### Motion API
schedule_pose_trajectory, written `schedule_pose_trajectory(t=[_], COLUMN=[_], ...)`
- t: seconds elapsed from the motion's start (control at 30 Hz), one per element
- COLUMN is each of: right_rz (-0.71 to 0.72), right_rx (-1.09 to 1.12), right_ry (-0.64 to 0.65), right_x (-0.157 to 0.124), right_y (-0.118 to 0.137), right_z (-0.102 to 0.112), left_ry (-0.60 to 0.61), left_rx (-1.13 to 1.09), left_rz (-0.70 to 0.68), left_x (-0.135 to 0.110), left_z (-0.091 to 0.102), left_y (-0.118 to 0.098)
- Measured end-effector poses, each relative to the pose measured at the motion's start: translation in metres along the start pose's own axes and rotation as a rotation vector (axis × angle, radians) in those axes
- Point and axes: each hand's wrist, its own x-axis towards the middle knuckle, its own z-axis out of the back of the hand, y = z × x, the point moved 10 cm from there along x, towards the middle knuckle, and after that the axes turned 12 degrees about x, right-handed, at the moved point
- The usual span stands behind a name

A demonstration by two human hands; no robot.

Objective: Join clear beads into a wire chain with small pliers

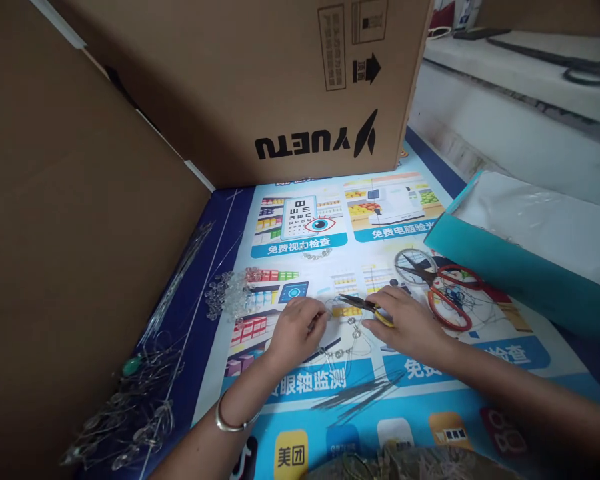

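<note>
My right hand [405, 319] is closed round needle-nose pliers [359, 302] with yellow-edged handles, their dark jaws pointing left. My left hand [298, 325] is closed in a pinch just left of the jaw tips, on a thin wire that is hard to make out. Below and between the hands, a strand of clear beads [339, 353] curves over the printed sheet and runs up toward the fingers. Beyond my left hand lies a pile of clear beads [227, 297]. A short curved row of clear beads [317, 254] rests farther back.
Red-handled scissors [449, 300] lie right of my right hand over tangled wire. A teal box [520, 267] stands at the right. Cardboard walls [300, 80] close off the back and left. Loose wires [360, 393] lie in front; beaded wire bundles [125, 413] lie at left.
</note>
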Motion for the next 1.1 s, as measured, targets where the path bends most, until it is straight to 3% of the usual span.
schedule_pose_trajectory(t=[0.27,0.4,0.87,1.1], right_rz=[0.009,0.019,0.062,0.074], right_rx=[-0.327,-0.441,-0.517,-0.476], right_ry=[0.202,0.240,0.247,0.238], right_x=[-0.021,-0.026,-0.005,0.007], right_y=[0.008,0.017,0.034,0.039], right_z=[0.007,0.006,-0.010,-0.013], left_ry=[-0.013,-0.004,-0.031,0.052], left_rx=[-0.028,-0.025,-0.028,-0.085], left_rz=[-0.019,-0.073,-0.141,-0.188], left_x=[0.002,0.001,-0.002,0.000], left_z=[0.005,0.005,0.006,0.002], left_y=[-0.002,-0.007,-0.009,-0.012])
